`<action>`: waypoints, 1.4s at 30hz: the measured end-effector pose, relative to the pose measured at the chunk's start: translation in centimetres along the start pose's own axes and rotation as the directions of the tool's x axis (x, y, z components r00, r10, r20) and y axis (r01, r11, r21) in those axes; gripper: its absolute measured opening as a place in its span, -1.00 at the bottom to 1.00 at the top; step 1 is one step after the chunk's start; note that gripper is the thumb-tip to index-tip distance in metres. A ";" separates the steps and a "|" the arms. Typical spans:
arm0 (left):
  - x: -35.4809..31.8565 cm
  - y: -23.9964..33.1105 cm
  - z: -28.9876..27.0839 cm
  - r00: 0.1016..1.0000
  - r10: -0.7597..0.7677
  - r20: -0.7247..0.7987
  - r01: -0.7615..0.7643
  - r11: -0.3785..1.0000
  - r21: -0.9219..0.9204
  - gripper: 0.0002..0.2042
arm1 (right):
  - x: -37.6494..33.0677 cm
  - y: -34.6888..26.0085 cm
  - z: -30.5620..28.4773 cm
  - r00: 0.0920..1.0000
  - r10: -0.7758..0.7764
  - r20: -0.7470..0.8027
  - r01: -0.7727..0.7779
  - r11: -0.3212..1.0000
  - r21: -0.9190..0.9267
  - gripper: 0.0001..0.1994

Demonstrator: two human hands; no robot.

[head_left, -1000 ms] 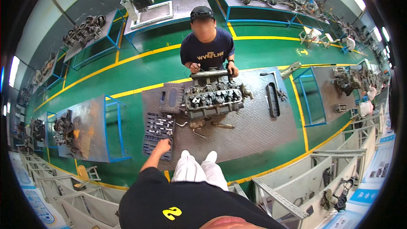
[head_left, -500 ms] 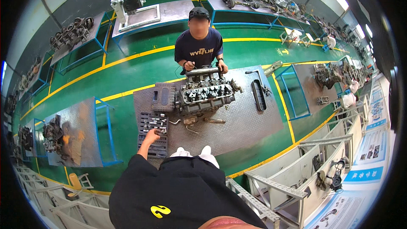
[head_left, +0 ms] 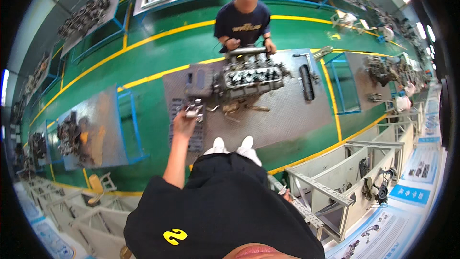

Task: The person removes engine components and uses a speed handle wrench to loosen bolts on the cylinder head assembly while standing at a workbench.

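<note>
My left hand (head_left: 183,123) is raised over the tool case (head_left: 195,141), its fingers curled. Bright silver metal pieces (head_left: 194,109) show at the fingertips; blur hides their exact kind. Only a little of my right hand (head_left: 287,195) shows past my right side, with a small pale, shiny bit beside it; its fingers cannot be made out. Ahead, the engine (head_left: 254,79) with its top uncovered lies on the metal-plate table (head_left: 297,115). Across from me, a co-worker (head_left: 244,21) has one hand (head_left: 270,48) at the engine's far pipe and the other (head_left: 232,44) close to it.
A closed dark case (head_left: 199,81) lies left of the engine. A long dark tray (head_left: 306,82) lies to its right. Loose metal parts (head_left: 232,110) are at the engine's near side. Metal frames (head_left: 316,187) stand close at my right, and another worktable (head_left: 91,139) at left.
My view has shifted, so the table sits higher and further right. My left hand has lifted with bright metal pieces at its fingers. Part of my right hand has come into view.
</note>
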State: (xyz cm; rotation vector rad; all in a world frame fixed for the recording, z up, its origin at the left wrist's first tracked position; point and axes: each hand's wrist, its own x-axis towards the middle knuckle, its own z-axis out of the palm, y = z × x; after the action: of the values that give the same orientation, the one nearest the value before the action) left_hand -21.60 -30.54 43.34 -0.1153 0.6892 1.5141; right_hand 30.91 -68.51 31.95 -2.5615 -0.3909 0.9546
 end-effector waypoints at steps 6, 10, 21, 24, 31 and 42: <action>-1.9 -0.5 12.0 0.893 -0.021 0.451 0.185 0.928 -0.324 -0.82 | -2.5 -6.1 -1.5 0.967 0.239 -0.089 -0.179 0.883 0.433 -0.41; -4.2 0.3 15.4 0.911 -0.002 0.412 0.178 0.903 -0.391 -0.80 | -2.7 -6.3 -1.4 0.977 0.213 0.008 -0.190 0.853 0.487 -0.40; -7.0 0.8 21.8 0.955 -0.032 0.294 0.076 0.988 -0.138 -0.64 | -2.2 1.4 1.3 0.976 0.176 -0.128 -0.103 0.892 0.440 -0.46; -7.1 0.7 22.5 0.961 -0.055 0.272 0.053 0.998 0.014 -0.65 | -2.3 1.6 2.0 0.981 0.173 -0.090 -0.116 0.890 0.442 -0.47; -6.1 0.0 23.4 0.941 -0.087 0.328 0.005 0.970 0.242 -0.76 | -3.2 0.6 1.5 0.984 0.174 -0.030 -0.146 0.899 0.413 -0.49; -5.9 0.0 24.1 0.939 -0.149 0.311 0.060 0.959 0.277 -0.76 | -4.0 0.8 0.7 0.987 0.156 0.039 -0.160 0.924 0.347 -0.52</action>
State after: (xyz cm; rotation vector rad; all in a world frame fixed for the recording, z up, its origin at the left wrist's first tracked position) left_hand -12.79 -24.17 65.63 0.2953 0.5973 1.2849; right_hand 27.61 -70.61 33.36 -2.2864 -0.0098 0.9931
